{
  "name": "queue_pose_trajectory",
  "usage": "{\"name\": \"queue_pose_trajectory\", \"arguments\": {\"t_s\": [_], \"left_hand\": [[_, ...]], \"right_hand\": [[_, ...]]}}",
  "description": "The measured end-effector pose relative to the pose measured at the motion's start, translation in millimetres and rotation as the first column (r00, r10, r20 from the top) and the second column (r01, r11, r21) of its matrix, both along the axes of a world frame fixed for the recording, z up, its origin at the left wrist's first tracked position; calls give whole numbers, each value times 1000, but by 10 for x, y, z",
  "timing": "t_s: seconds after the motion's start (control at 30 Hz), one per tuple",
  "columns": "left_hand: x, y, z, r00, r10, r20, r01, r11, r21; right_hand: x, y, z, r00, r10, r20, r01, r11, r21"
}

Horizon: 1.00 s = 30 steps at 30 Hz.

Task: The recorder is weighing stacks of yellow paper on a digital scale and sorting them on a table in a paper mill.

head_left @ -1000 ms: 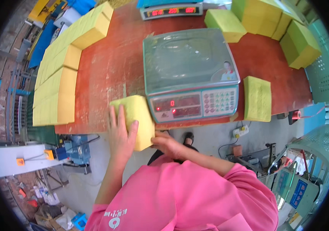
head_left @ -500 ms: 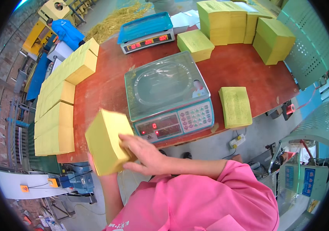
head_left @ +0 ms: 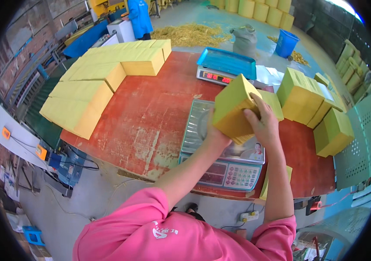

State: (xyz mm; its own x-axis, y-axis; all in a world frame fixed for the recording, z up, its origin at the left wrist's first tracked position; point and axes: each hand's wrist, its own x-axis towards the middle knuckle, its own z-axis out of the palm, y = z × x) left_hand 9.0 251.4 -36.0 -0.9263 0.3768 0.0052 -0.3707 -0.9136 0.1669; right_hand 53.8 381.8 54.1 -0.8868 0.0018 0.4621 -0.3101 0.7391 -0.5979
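A thick stack of yellow paper [head_left: 233, 108] is held tilted in the air between my two hands. My left hand [head_left: 216, 135] supports its lower left side, fingers partly hidden behind it. My right hand [head_left: 263, 121] grips the right side, thumb and fingers pressed on the sheets' edges. Below it stands a digital scale [head_left: 237, 176] with a clear-covered metal pan, largely covered by the stack and my arms. Another yellow paper stack [head_left: 272, 102] lies just behind the held one. Partly behind my right forearm, one more stack [head_left: 288, 174] sits right of the scale's keypad.
Rows of yellow paper blocks [head_left: 81, 100] line the left of the red table [head_left: 150, 117]. A second scale with a blue tray [head_left: 226, 63] stands at the back. Taller stacks [head_left: 300, 95] occupy the right, near a perforated metal panel [head_left: 363, 143]. A person in blue [head_left: 140, 19] works beyond.
Both hands have carried the paper stack from the table's front, left of the scale, rightward and up over the scale pan. The head view has shifted too.
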Motion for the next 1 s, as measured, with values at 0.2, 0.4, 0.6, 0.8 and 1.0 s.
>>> {"name": "queue_pose_trajectory", "arguments": {"t_s": [0.2,0.4,0.6,0.8,1.0], "left_hand": [[100,-59,18,975,44,219,-23,995,-98],[700,-1622,-73,801,-454,389,574,766,-290],[-1145,-3467,-147,947,-320,-39,66,313,-947],[-3580,-4436,34,886,-265,-380,-463,-520,-718],[-5046,-3923,-27,713,-574,-403,-671,-726,-151]], "right_hand": [[-211,108,-98,996,39,86,-23,984,-179],[33,-525,-26,998,49,-31,-33,920,391],[210,-1191,231,980,-172,-98,198,804,561],[-41,-2736,-588,865,449,224,-431,894,-125],[-24,-3330,-1738,938,156,311,-67,959,-277]]}}
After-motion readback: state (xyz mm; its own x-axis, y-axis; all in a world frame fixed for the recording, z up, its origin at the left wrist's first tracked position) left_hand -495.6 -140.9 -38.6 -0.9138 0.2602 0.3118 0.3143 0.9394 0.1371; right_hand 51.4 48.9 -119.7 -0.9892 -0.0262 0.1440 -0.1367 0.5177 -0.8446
